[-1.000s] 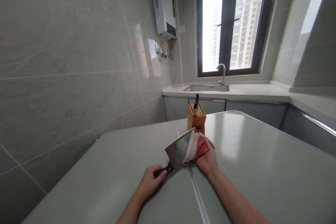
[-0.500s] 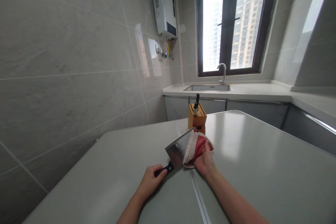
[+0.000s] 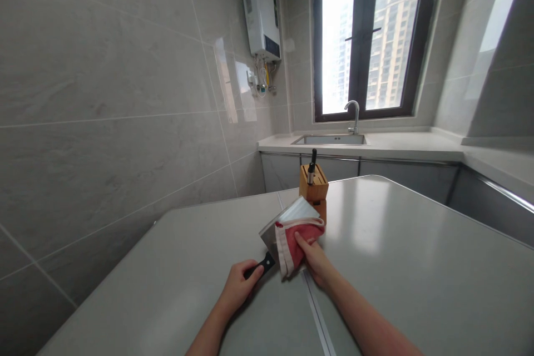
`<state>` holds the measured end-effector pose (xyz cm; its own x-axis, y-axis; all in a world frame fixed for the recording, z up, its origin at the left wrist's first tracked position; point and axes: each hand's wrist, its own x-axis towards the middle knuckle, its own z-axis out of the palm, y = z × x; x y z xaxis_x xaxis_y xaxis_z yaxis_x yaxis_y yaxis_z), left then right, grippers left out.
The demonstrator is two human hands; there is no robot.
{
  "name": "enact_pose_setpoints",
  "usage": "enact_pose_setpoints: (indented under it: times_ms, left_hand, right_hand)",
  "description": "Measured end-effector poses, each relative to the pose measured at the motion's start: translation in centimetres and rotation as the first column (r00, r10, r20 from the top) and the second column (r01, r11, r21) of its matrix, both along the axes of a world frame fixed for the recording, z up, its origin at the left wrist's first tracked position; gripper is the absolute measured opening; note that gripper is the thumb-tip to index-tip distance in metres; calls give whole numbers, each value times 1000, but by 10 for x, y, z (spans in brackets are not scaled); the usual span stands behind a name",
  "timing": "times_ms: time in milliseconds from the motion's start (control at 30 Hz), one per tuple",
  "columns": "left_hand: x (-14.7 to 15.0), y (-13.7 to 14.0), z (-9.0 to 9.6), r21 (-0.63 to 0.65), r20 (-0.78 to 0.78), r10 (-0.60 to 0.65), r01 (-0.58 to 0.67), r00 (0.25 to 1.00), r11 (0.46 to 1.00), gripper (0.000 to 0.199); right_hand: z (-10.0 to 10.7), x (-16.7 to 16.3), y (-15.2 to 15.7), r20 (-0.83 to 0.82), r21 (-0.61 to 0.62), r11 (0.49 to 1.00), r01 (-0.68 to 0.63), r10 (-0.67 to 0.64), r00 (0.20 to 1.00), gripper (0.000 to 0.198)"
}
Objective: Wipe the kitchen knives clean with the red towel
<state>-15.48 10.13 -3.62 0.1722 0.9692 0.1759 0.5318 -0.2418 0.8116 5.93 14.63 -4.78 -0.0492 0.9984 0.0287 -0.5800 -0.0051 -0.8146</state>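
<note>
My left hand [image 3: 244, 283] is closed round the black handle of a cleaver [image 3: 298, 209], whose broad steel blade points away and to the right above the table. A red cloth with a pale border [image 3: 301, 236] lies over the lower part of the blade, near the handle end. My right hand [image 3: 315, 258] grips this cloth and presses it against the blade; some of its fingers are hidden behind the cloth. Just behind the blade's tip stands a wooden knife block [image 3: 314, 182] with black-handled tools in its slots.
The pale table [image 3: 187, 267] has a metal-edged seam [image 3: 316, 311] running through it. Beyond it is a counter with a sink [image 3: 329, 139] and a faucet [image 3: 354, 114] beneath a window. A water heater [image 3: 261, 8] hangs on the tiled wall.
My right hand has slid the cloth down and left along the blade, from its far end toward the handle, baring the tip. My left hand has barely moved.
</note>
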Motion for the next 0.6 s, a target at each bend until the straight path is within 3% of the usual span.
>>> enact_pose_setpoints:
  times_ms: [233,400,600]
  left_hand:
    - [-2,-1,-2,99,-86,-45,53,995,994,27]
    - [1,-3,4,125,-68,-73,81,995,989,25]
    - [20,-15,25,168,37,-253,243,967,955,31]
  right_hand:
    - [5,2,-7,75,24,1000,14,-16,997,42]
    - [14,-8,-22,183,58,990,-126,113,977,42]
    - [24,-17,-36,267,78,968,-239,210,940,40]
